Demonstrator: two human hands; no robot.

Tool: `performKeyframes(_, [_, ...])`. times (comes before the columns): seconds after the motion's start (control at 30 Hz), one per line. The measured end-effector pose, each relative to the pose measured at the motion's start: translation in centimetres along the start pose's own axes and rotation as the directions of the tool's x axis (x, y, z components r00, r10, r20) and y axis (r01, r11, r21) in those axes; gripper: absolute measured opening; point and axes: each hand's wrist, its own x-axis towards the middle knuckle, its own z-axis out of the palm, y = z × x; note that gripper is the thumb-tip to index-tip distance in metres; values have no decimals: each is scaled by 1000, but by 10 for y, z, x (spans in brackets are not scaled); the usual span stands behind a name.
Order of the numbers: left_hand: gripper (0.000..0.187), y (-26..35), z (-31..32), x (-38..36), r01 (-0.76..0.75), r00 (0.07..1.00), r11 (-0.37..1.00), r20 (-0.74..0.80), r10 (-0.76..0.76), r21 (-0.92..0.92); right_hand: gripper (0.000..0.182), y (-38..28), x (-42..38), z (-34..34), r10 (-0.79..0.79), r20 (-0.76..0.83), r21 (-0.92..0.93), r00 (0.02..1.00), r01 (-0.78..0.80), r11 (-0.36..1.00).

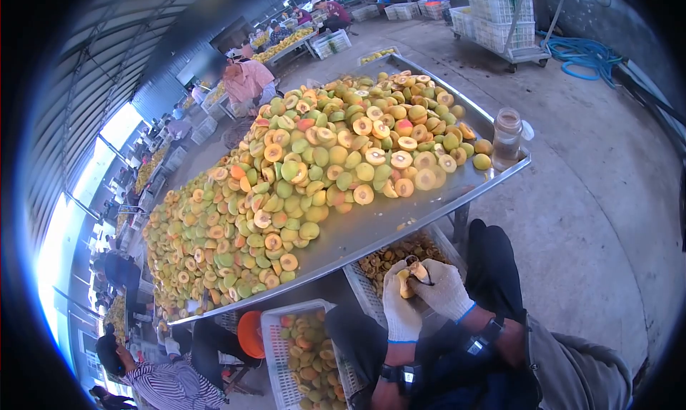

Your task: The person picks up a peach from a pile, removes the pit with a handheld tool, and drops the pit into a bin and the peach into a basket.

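Both my hands wear white knitted gloves and meet over a crate of brown scraps. My left hand [401, 306] is closed round a yellow peach half [406, 284]. Close against it, my right hand [444, 290] is closed on a small pitting tool [419, 271] with a dark curved end; the fingers hide part of it. Beneath them stands the white crate [369, 295] of pits and scraps [393, 261]. Ahead, a heap of halved peaches [307, 167], many with pits showing, covers much of the metal table [371, 231].
A clear jar [507, 135] stands at the table's right corner. Left of my legs is a white crate [275, 353] of peaches, beside an orange bucket [251, 333]. A co-worker in stripes [175, 381] sits at left. A crate trolley [525, 49] and blue hose [586, 56] are behind.
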Motion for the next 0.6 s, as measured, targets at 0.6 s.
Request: performKeyframes(0.6, [43, 23, 6, 15, -66, 995, 969, -84, 47, -238, 42, -7, -11, -5, 154, 393, 80, 907, -201, 976])
